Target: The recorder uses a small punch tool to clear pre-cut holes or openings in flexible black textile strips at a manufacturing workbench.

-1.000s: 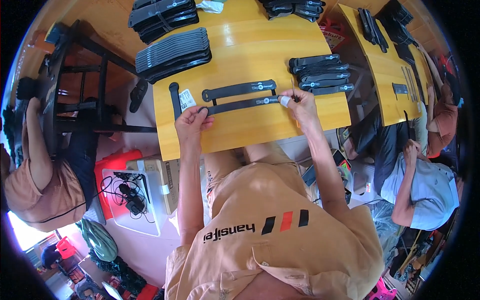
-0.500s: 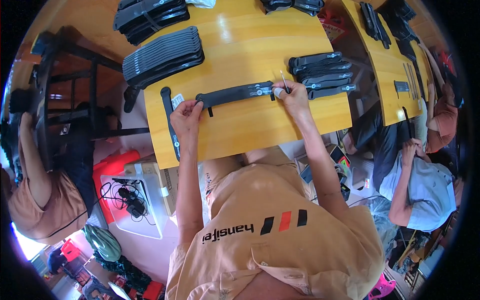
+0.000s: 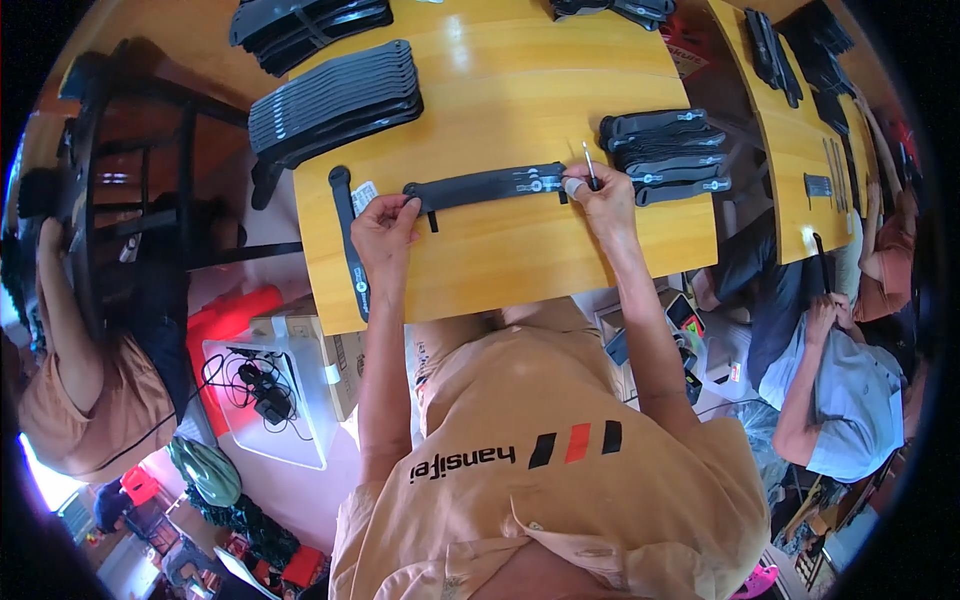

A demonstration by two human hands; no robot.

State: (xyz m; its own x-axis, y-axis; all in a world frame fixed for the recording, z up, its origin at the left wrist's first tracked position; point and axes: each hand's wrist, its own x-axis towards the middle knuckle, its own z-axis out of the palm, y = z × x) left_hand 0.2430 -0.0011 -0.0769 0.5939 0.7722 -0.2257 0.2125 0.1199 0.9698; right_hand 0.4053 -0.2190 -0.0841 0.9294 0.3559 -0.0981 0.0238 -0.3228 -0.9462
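A flat black strap [image 3: 480,191] with rounded ends and pale print near its right end lies stretched crosswise above the wooden table. Its left end is pinched between the thumb and fingers of my left hand [image 3: 385,235]. At the right end, my right hand [image 3: 610,208] closes its fingertips on the strap and also holds a slim dark tool with a thin metal tip [image 3: 588,158] pointing up; its kind is unclear. A white wrap shows on one right finger. Two short dark tabs stick out below the strap. Beside my left hand lies another black strap [image 3: 350,240], lengthwise.
A fanned pile of black straps [image 3: 335,105] lies at the table's left, with a tied bundle [image 3: 310,30] behind it. More stacked straps [image 3: 668,155] lie right of my right hand. A clear plastic bin with cables [image 3: 320,440] stands lower left. Co-workers sit on both sides.
The view has shifted slightly, so the table and piles appear a little to the right. Both hands keep their hold on the strap, and the tool's tip points more upright.
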